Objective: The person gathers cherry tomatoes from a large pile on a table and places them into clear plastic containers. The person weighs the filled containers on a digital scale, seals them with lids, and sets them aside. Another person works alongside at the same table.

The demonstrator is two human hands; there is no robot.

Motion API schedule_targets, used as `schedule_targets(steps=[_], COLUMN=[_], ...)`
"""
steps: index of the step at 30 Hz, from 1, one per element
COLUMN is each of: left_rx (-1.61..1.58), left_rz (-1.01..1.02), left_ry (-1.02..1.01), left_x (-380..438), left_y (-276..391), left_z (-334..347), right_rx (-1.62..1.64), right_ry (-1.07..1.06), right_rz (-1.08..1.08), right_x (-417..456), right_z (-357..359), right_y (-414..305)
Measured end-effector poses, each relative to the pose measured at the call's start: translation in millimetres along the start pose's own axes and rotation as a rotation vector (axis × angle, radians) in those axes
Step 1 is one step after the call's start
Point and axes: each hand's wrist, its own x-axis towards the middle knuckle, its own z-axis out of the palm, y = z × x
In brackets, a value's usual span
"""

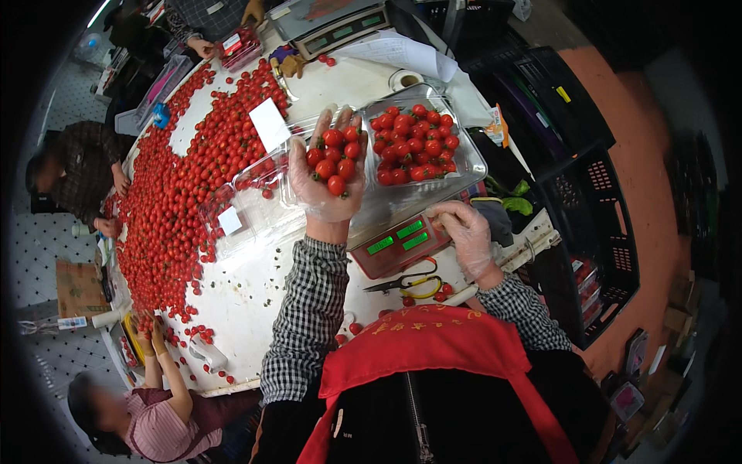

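My left hand [332, 200], in a clear plastic glove, is palm up and cups several red cherry tomatoes [326, 168]. Just right of it, a clear plastic punnet [464, 174] full of cherry tomatoes [414, 145] sits on a digital scale [371, 261] with lit green displays. Open clear plastic containers [272, 214] lie beneath and left of my left hand. My gloved right hand [466, 235] is at the scale's right end, its fingers curled together with nothing visible in them. Below the scale lie scissors [406, 283] with yellow and orange handles, beside a few loose tomatoes [440, 296].
A large heap of cherry tomatoes [168, 214] covers the left of the white table [243, 313]. Co-workers stand along the far and left sides [75, 168]. Black plastic crates [603, 243] stand at right. A second scale [342, 32], papers [400, 55] and a tape roll [406, 80] are at the back.
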Motion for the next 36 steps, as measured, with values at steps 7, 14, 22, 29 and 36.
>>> schedule_targets(steps=[7,14,22,29,36], left_rx=[0.643,1.434,0.997,0.926,0.965], left_rz=[0.066,0.438,0.358,0.499,0.574], left_ry=[0.126,-0.141,0.137,0.450,0.847], left_x=[39,54,7,-77,-176], left_y=[-45,-78,8,82,140], left_z=[24,2,-11,-91,-178], right_rx=[0.041,0.023,-0.123,-0.101,-0.144], right_ry=[0.086,0.115,0.157,0.184,-0.234], right_rz=[0.053,0.039,-0.249,-0.325,-0.241], right_x=[0,5,38,71,45], right_z=[-24,-28,-24,2,110], right_y=[5,-6,-37,-65,-55])
